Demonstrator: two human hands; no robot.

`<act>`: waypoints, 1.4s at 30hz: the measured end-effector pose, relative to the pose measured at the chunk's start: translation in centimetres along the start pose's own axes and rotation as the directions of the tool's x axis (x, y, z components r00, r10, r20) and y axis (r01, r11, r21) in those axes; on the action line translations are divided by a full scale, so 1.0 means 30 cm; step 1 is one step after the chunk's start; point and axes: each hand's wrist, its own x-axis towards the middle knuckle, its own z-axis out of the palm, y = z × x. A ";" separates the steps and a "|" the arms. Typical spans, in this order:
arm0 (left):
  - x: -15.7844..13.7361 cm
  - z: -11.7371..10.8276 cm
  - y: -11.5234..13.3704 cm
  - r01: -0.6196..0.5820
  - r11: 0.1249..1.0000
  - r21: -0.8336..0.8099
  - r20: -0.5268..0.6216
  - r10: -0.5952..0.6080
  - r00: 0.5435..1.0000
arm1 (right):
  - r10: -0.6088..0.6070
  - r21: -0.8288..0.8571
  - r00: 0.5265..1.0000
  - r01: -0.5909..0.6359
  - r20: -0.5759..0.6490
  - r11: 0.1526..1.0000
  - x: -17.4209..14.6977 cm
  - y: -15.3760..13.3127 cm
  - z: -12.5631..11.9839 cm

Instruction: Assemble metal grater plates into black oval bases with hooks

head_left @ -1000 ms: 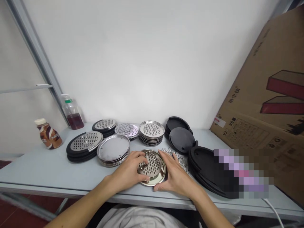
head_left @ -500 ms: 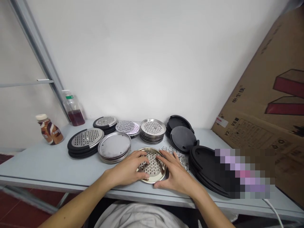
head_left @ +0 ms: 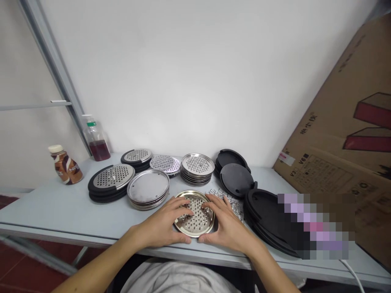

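Observation:
A round metal grater plate [head_left: 195, 225] with a raised shiny rim lies near the table's front edge, between my two hands. My left hand [head_left: 165, 224] grips its left side, with curled fingers over the rim and the thumb at the near edge. From the right, my right hand [head_left: 227, 224] holds the same disc, thumb low and fingers bent over the rim. Small metal rings [head_left: 218, 193] lie in a heap just beyond my right hand. Past my left hand stands a stack of plain metal discs [head_left: 148, 187].
Stacked grater plates [head_left: 197, 165] stand behind, beside loose perforated discs [head_left: 162, 162]. Black-rimmed graters [head_left: 113, 179] are at left, near a brown bottle [head_left: 65, 167] and a bottle of red liquid [head_left: 98, 146]. Black round bases [head_left: 269, 215] and a cardboard box [head_left: 330, 134] occupy the right.
My left thumb has moved off the plate's face to its near edge, and the left hand has spread around the rim. My right hand has barely moved. The view has shifted slightly.

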 end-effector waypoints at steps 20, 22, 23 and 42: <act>0.066 -0.007 0.053 0.105 0.992 0.073 -0.036 -0.102 0.994 | -0.001 -0.010 1.000 0.001 0.025 1.000 -0.001 -0.003 -0.002; 0.067 -0.009 0.051 0.117 0.990 0.078 -0.026 -0.116 0.993 | 0.000 -0.007 1.000 0.000 0.023 1.000 -0.001 -0.003 -0.001; 0.068 -0.010 0.051 0.125 0.989 0.081 -0.020 -0.124 0.992 | 0.001 -0.004 1.000 0.000 0.022 1.000 -0.002 -0.002 -0.001; 0.093 -0.008 0.073 0.152 0.977 0.149 -0.012 -0.152 0.988 | 0.027 -0.005 0.998 -0.027 0.050 1.000 0.009 -0.006 -0.007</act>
